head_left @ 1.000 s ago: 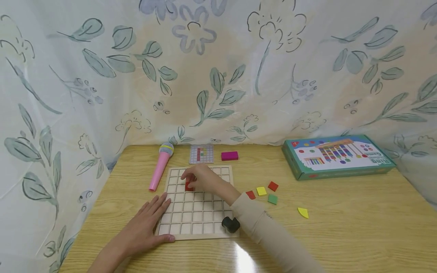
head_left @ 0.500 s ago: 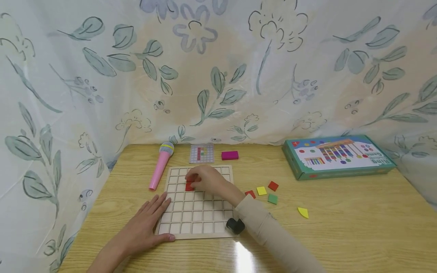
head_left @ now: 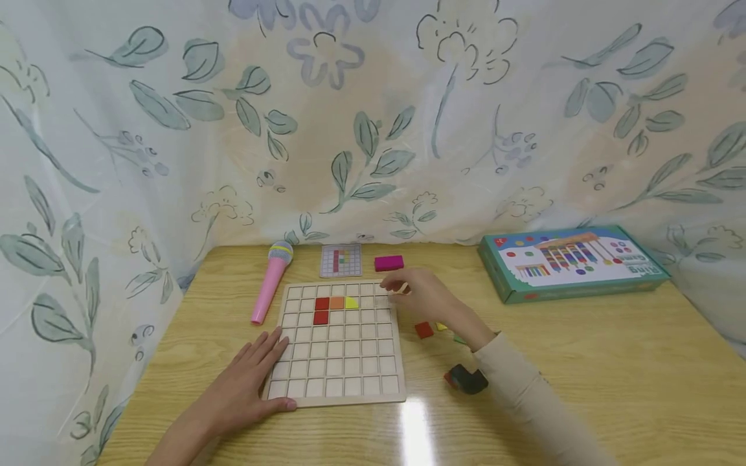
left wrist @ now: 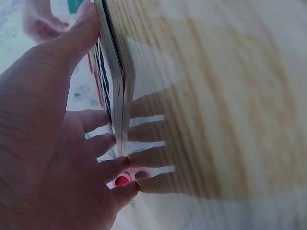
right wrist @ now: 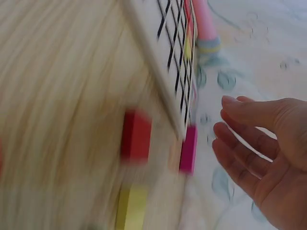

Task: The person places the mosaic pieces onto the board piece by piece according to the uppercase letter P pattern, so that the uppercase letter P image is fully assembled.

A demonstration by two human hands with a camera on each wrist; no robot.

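Observation:
In the head view my left hand (head_left: 247,375) lies along the left side of a wooden grid board (head_left: 335,401), fingers extended. Its thumb rests at the near left corner, and the left wrist view has the fingertips against the board's edge. My right hand (head_left: 422,298) hovers by the board's far right corner, fingers loosely bent; the right wrist view finds nothing between them. Set in the grid are a red tile (head_left: 322,303), a second red tile (head_left: 320,317) below it, an orange tile (head_left: 337,303) and a yellow quarter-circle tile (head_left: 352,303).
Loose on the table beneath the right forearm are a red square (head_left: 423,330), a yellow square (head_left: 441,326) and a green square (head_left: 459,338). Behind the board stand a pattern card (head_left: 341,261) and magenta block (head_left: 388,263). A pink microphone (head_left: 270,288) and game box (head_left: 574,264) flank them.
My right hand has left the red tiles and moved right, uncovering the coloured tiles in the grid. Its forearm now covers some loose tiles. The left hand stays in place.

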